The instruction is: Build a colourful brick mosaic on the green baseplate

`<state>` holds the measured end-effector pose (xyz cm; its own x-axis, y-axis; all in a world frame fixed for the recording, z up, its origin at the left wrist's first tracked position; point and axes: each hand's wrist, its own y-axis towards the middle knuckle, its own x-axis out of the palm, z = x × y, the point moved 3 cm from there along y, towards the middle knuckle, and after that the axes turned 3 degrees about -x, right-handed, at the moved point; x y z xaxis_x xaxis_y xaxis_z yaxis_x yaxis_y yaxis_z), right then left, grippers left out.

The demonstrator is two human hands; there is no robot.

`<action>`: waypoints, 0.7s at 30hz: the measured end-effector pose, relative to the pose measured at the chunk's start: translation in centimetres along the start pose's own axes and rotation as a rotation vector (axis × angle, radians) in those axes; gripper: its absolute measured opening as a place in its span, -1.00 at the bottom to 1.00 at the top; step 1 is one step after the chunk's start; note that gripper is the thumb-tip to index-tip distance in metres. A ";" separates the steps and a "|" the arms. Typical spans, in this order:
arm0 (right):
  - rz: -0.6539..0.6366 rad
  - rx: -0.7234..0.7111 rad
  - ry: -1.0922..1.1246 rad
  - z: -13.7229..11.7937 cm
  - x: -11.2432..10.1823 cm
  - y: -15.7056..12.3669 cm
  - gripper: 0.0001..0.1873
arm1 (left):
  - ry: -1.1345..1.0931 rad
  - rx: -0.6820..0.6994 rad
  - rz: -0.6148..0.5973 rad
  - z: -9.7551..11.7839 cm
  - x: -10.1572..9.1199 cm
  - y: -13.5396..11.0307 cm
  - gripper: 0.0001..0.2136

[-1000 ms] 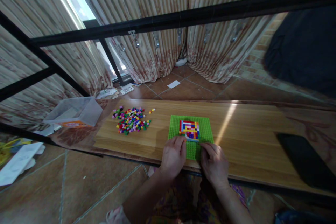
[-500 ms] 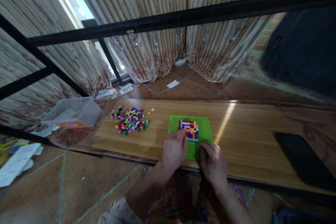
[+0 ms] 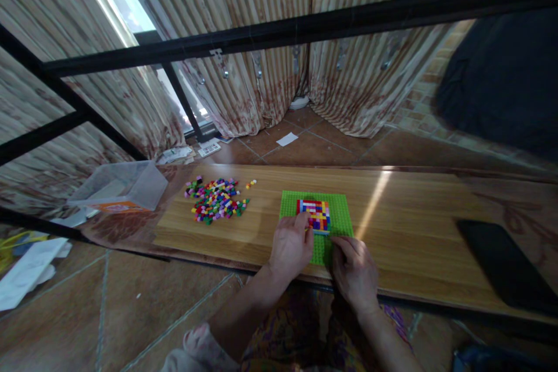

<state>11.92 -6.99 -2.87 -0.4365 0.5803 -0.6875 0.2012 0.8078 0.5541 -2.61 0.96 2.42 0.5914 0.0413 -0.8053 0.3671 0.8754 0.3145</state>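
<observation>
Head view: the left hand (image 3: 290,246), low in the middle of the frame, has its fingertips curled onto the lower left corner of the block of small coloured bricks (image 3: 314,214), pinching or pressing there (whether a loose brick sits between the fingers is too small to tell). The right hand (image 3: 354,270), just to its right, lies flat with fingers bent on the near edge of the green baseplate (image 3: 339,215), holding nothing, only pinning the plate to the worktop (image 3: 414,226).

The plate looks thin, stiff and light, so it would likely skid on the smooth wood unless held down by an edge, as here. The bricks are tiny, hard and light; a fingertip pinch on two opposite sides seems the only workable hold, and they could easily slip or scatter.

Further left on the worktop lies a loose pile of bricks (image 3: 215,200), well apart from the plate. A clear plastic box (image 3: 120,186) lies at the left edge, and a dark flat slab (image 3: 505,264) at the right.
</observation>
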 end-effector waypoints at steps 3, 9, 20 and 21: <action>0.007 0.001 -0.016 0.0 0.0 0.0 -0.76 | 0.008 0.012 -0.007 0.0 0.2 0.1 -0.78; -0.003 -0.007 -0.003 0.1 0.1 0.0 -0.77 | 0.006 0.004 0.018 -0.2 0.3 0.1 -0.81; 0.006 -0.015 -0.014 0.1 0.0 0.0 -0.77 | 0.015 0.153 0.147 -0.2 0.2 -0.5 -0.82; 0.006 -0.018 -0.016 0.1 0.0 0.0 -0.77 | 0.018 0.165 0.157 -0.2 0.2 -0.5 -0.83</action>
<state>12.02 -6.93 -2.92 -0.4209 0.5872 -0.6914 0.1881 0.8022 0.5667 -2.82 0.62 1.97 0.6382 0.1811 -0.7482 0.3845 0.7670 0.5137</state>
